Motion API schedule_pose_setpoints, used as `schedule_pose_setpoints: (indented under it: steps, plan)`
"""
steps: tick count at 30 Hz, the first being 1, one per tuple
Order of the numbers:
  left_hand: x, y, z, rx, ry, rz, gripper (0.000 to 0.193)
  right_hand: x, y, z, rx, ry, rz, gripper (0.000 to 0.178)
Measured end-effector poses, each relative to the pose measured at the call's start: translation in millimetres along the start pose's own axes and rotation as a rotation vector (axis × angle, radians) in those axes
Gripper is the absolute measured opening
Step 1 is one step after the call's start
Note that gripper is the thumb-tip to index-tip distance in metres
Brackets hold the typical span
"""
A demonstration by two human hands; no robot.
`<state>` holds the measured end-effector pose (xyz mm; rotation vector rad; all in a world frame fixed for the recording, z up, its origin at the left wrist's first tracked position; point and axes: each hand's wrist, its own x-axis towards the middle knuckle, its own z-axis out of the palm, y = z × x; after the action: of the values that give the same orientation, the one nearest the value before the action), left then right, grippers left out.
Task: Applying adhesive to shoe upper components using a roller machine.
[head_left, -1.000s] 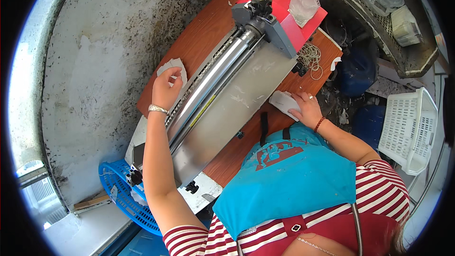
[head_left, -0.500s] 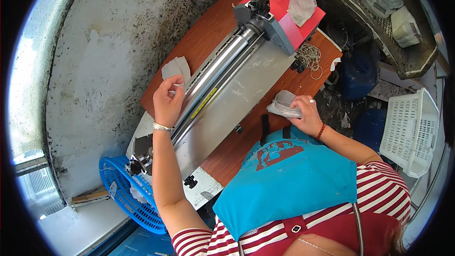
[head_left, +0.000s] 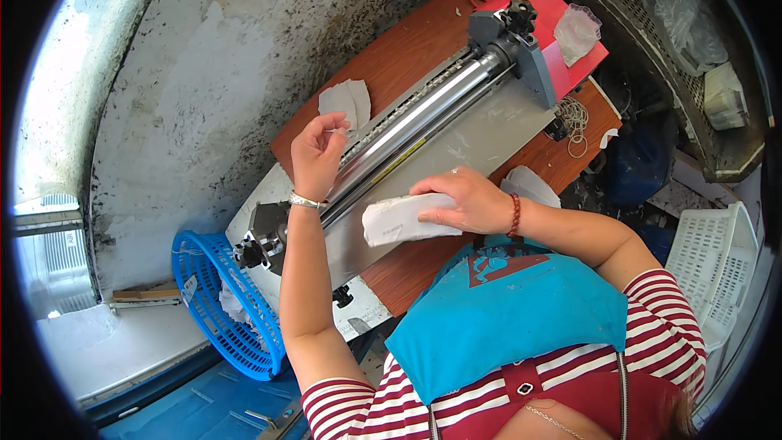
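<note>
My right hand [head_left: 471,202] grips a small stack of white flat pieces [head_left: 395,222] above the metal plate of a roller machine [head_left: 456,143]. Its thumb lies on top of the stack, and small print shows on the near face. On the far side of the steel roller [head_left: 419,106], my left hand [head_left: 318,155] is raised with loosely curled fingers and the thumb apart, nothing visible between them. Its fingertips are at the lower edge of other pale flat pieces [head_left: 344,102] on the brown tabletop. More whitish pieces [head_left: 531,184] lie beyond my right forearm.
The machine has a red housing [head_left: 586,69] with a clear plastic bag [head_left: 577,33] on it, and black knobs. A tangle of string [head_left: 572,124] is beside it. A blue basket [head_left: 273,334] stands at lower left, a white basket [head_left: 709,257] at right. A stained wall [head_left: 187,98] rises behind.
My right hand has moved left from the near table edge to over the plate, carrying a stack of white pieces. My left hand stays near the pale pieces. The view has shifted.
</note>
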<state>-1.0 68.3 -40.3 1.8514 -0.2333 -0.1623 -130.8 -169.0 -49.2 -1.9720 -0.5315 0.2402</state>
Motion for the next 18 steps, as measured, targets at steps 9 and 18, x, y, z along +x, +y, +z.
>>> schedule_pose_setpoints:
  steps: [9,18]
  plan:
    - [0.0,-20.9,-8.4,0.035,0.008,-0.015,0.023,1.5,15.2,10.3,-0.568,0.339,-0.323,0.026]
    - [20.8,-8.8,14.2,0.154,-0.057,-0.020,0.023,4.9,17.3,-1.8,-0.407,0.428,-0.241,0.009]
